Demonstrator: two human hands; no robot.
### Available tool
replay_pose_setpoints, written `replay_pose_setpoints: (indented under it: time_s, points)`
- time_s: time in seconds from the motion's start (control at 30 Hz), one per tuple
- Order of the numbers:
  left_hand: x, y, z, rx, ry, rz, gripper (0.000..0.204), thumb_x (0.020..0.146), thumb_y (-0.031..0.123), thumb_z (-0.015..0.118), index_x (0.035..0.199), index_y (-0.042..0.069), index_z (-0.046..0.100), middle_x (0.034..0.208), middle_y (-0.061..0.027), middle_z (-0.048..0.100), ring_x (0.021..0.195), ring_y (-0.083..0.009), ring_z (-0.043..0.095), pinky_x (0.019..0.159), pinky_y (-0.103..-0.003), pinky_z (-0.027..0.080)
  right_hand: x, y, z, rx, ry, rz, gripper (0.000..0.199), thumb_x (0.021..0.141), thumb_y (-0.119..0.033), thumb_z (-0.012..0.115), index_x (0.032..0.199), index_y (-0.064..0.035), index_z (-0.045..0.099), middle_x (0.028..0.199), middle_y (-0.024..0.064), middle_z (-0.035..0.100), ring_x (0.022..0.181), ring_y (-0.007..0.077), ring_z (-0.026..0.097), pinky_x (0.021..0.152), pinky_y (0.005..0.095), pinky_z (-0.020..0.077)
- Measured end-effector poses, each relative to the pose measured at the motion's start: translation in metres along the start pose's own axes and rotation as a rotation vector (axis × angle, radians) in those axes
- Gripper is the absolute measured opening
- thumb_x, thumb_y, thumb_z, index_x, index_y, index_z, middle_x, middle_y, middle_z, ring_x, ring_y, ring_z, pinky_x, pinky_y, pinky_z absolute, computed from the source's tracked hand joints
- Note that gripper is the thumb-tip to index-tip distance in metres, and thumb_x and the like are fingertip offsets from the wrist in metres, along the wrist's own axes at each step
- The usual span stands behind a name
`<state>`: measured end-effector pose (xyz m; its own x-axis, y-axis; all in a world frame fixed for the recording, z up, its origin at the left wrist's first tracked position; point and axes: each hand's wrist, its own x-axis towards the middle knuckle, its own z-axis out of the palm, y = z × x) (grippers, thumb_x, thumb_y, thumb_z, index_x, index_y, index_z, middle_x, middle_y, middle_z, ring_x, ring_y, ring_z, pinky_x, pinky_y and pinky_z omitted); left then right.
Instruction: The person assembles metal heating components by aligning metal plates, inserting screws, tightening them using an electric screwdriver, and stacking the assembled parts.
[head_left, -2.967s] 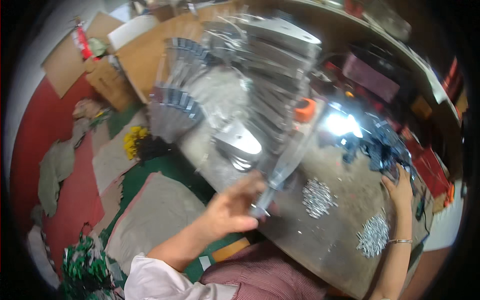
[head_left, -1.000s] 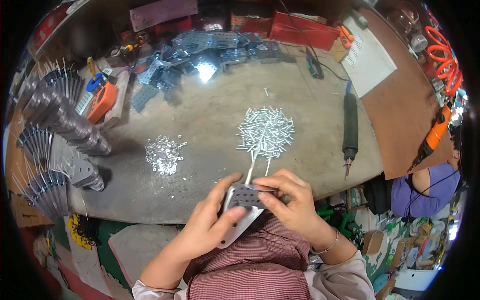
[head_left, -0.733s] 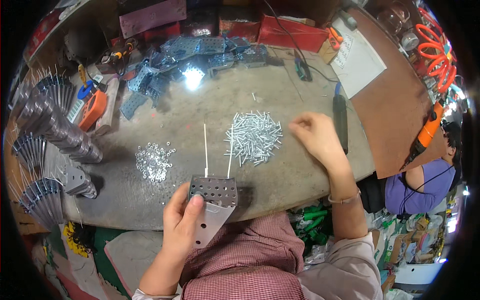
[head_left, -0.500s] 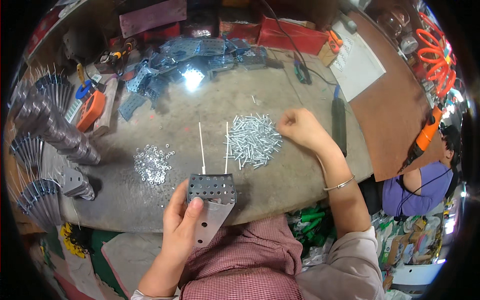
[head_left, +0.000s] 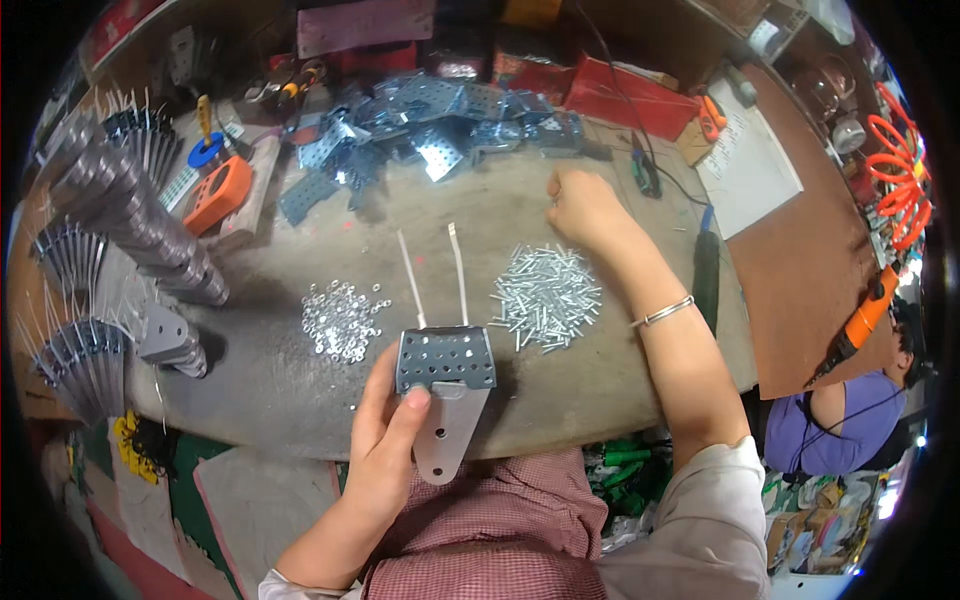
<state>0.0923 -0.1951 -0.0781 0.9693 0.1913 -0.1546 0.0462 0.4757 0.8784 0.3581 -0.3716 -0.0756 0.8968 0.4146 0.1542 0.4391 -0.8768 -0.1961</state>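
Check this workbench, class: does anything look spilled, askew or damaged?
No clear damage shows. A few small metal rings lie apart from the right edge of their heap on the workbench, so it looks slightly scattered.

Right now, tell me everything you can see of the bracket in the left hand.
The metallic-looking bracket has a dark, perforated plate across its far end and a paler piece tapering to a rounded end with two holes. Two white leads extend beyond. The left hand grips its left side over the table edge, thumb on top.
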Motion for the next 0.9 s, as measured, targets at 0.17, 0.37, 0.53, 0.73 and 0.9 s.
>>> replay_pose_setpoints:
  time_s: [0.17, 0.37, 0.53, 0.73, 0.9]
  points:
    - [0.001, -0.002, -0.001, -0.048, 0.018, 0.009, 0.052, 0.096, 0.014, 0.050, 0.140, -0.005, 0.029, 0.124, -0.0111, 0.053, 0.110, -0.0156, 0.053, 0.095, -0.028, 0.041, -0.008, -0.010, -0.008, 0.080, -0.031, 0.044, 0.021, 0.072, -0.009, 0.065, 0.091, 0.0000, 0.063, 0.088, 0.0208, 0.066, 0.081, 0.0331, 0.064, 0.076, 0.0390, 0.0507]
    - [0.004, -0.006, -0.005, -0.141, 0.057, 0.027, 0.043, 0.097, 0.010, 0.046, 0.135, -0.005, 0.033, 0.115, -0.0108, 0.058, 0.102, -0.0142, 0.057, 0.088, -0.027, 0.045, -0.122, -0.088, -0.049, 0.991, -0.101, -0.175, 0.014, 0.076, -0.006, 0.070, 0.089, -0.0011, 0.066, 0.082, 0.0037, 0.065, 0.068, 0.0099, 0.057, 0.060, 0.0241, 0.0469]
    - [0.000, -0.003, 0.002, -0.136, 0.052, 0.065, 0.037, 0.097, 0.011, 0.046, 0.131, -0.003, 0.038, 0.112, -0.0091, 0.059, 0.099, -0.0118, 0.058, 0.085, -0.025, 0.046, -0.147, -0.100, -0.042, 0.820, 0.071, -0.283, 0.014, 0.073, 0.000, 0.072, 0.085, -0.0025, 0.066, 0.080, 0.0067, 0.063, 0.069, 0.0133, 0.060, 0.057, 0.0253, 0.0474]
    - [-0.005, -0.013, -0.001, -0.066, 0.082, 0.063, 0.029, 0.098, 0.015, 0.049, 0.121, -0.002, 0.046, 0.106, -0.0068, 0.060, 0.093, -0.0084, 0.056, 0.081, -0.022, 0.045, -0.158, -0.108, -0.041, 0.433, 0.245, -0.571, 0.021, 0.068, 0.004, 0.071, 0.088, -0.0033, 0.067, 0.080, 0.0101, 0.061, 0.067, 0.0251, 0.061, 0.057, 0.0310, 0.0501]
    - [-0.005, -0.014, -0.004, -0.044, 0.058, 0.042, 0.030, 0.097, 0.017, 0.050, 0.121, -0.002, 0.046, 0.100, -0.0050, 0.061, 0.087, -0.0073, 0.057, 0.076, -0.022, 0.046, -0.158, -0.121, -0.051, 0.693, 0.144, -0.342, 0.020, 0.069, 0.006, 0.069, 0.088, -0.0010, 0.067, 0.081, 0.0111, 0.066, 0.070, 0.0230, 0.065, 0.061, 0.0292, 0.0530]
